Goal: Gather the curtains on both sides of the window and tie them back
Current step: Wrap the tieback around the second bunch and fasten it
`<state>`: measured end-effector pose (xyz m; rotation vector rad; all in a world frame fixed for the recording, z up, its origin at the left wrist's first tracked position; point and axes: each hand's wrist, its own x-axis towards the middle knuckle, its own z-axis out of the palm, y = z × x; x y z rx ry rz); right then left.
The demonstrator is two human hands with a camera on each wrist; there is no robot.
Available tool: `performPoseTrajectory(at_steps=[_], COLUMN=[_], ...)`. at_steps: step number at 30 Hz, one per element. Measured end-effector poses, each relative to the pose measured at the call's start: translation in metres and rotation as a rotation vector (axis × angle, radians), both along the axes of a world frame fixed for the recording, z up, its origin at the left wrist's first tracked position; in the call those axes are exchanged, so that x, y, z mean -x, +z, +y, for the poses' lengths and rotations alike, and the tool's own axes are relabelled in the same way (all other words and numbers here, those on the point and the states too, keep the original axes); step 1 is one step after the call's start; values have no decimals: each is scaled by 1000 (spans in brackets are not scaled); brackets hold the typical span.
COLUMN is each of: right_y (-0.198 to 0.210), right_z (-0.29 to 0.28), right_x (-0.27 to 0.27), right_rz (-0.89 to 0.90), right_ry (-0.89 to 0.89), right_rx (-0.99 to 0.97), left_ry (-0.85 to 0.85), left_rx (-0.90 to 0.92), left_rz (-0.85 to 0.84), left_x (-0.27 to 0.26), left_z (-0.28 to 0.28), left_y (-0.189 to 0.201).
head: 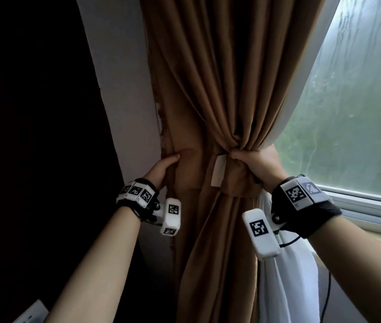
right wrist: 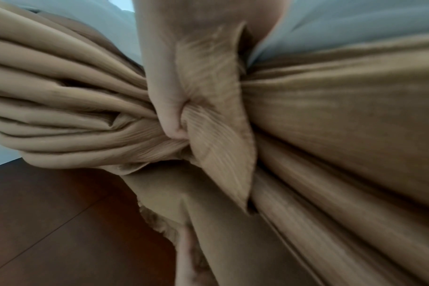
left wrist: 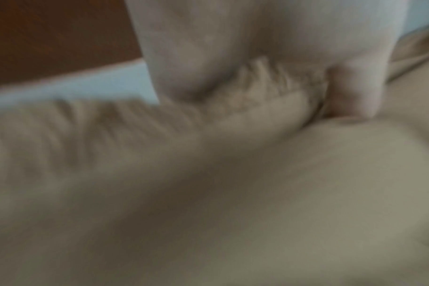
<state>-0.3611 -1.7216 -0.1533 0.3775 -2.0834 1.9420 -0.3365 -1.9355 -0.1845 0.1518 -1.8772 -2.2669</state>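
Note:
A brown curtain (head: 219, 89) hangs gathered into a waist beside the window. A brown tieback band (head: 238, 180) with a white tab (head: 218, 171) wraps that waist. My right hand (head: 257, 163) grips the gathered bundle from the right, its thumb (right wrist: 164, 96) pressing on the ribbed band (right wrist: 216, 135). My left hand (head: 165, 167) pinches the flat brown strip at the curtain's left edge, close to the wall. In the blurred left wrist view its fingers (left wrist: 184, 58) nip a frilled edge of fabric (left wrist: 257, 100). The fingers behind the cloth are hidden.
A white sheer curtain (head: 285, 276) hangs below my right wrist. The rain-streaked window (head: 359, 101) and its sill (head: 371, 206) are on the right. A white wall strip (head: 119, 89) and a dark wooden panel (head: 33, 113) stand at the left.

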Motion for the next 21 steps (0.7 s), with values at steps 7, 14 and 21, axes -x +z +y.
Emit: performPoseTrajectory(at_steps=[7,14,21], right_y=[-1,-4,-3], right_z=[2,21,29], right_x=[-5,-13,-23], right_rz=[-22,-75,-117], right_ry=[23,245,425], right_rx=[-8,65,28], left_ry=[-216,16,18], left_rx=[189,173,13], left_rz=[-9,-3,-21], left_x=[-40,-44,-47], left_z=[35,50,54], left_y=[4,7,5])
